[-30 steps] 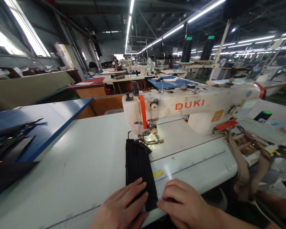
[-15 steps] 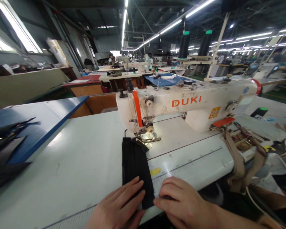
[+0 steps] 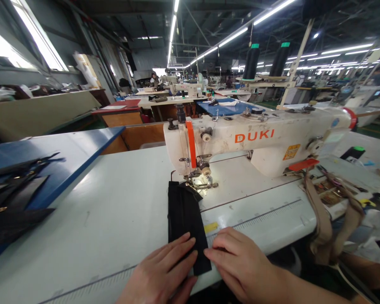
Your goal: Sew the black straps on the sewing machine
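Observation:
A black fabric strip (image 3: 185,211) lies on the pale sewing table, its far end under the presser foot of the white sewing machine (image 3: 256,137). My left hand (image 3: 164,270) rests flat on the strip's near left part, fingers stretched out over the cloth. At the strip's near right edge, my right hand (image 3: 240,261) has thumb and fingertips pinched together on the fabric's edge. The machine's small lamp lights the needle area. A yellow mark (image 3: 210,227) shows on the table just right of the strip.
Dark pieces with zippers (image 3: 19,190) lie on a blue table (image 3: 91,139) at the left. To the right are tan straps (image 3: 316,215), a tray of tools (image 3: 332,192) and a black thread cone (image 3: 353,153). Other machines stand behind.
The view has shifted slightly, so the machine and table appear further right. The strip's near end has swung a little; both hands remain at it.

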`<state>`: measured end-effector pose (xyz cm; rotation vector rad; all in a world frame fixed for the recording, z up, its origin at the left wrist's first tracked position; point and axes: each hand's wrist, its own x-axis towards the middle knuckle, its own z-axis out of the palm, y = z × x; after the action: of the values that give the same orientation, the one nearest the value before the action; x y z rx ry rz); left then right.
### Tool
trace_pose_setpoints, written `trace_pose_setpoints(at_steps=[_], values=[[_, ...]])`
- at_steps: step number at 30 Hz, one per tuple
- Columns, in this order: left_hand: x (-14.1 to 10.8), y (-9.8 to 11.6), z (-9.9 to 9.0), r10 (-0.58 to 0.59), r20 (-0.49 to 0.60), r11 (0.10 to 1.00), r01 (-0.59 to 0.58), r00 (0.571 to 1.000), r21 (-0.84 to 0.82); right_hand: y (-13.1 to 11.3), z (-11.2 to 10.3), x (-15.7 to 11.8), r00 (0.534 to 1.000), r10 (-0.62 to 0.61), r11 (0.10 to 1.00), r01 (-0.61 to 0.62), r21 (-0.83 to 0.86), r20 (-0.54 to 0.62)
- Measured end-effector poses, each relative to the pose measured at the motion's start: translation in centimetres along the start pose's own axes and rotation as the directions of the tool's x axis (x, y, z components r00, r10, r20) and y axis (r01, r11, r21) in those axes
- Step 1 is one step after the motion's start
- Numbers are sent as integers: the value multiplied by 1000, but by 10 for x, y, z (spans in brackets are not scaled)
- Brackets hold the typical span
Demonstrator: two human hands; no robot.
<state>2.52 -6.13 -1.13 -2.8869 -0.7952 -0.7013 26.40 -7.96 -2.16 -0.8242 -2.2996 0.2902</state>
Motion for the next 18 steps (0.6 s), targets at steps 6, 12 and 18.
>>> trace_pose_setpoints(at_steps=[6, 12, 18], values=[[16, -6, -15, 5, 77, 996, 2, 997, -87, 0, 0, 5, 995, -25, 995, 35, -99, 96], [60, -52, -7, -152, 86, 986, 145, 985, 87, 8, 11, 4, 994, -96, 976, 105, -190, 52], [85, -72, 10, -146, 143, 972, 115, 979, 205, 22, 28, 2, 983, -183, 940, 174, -294, -2]])
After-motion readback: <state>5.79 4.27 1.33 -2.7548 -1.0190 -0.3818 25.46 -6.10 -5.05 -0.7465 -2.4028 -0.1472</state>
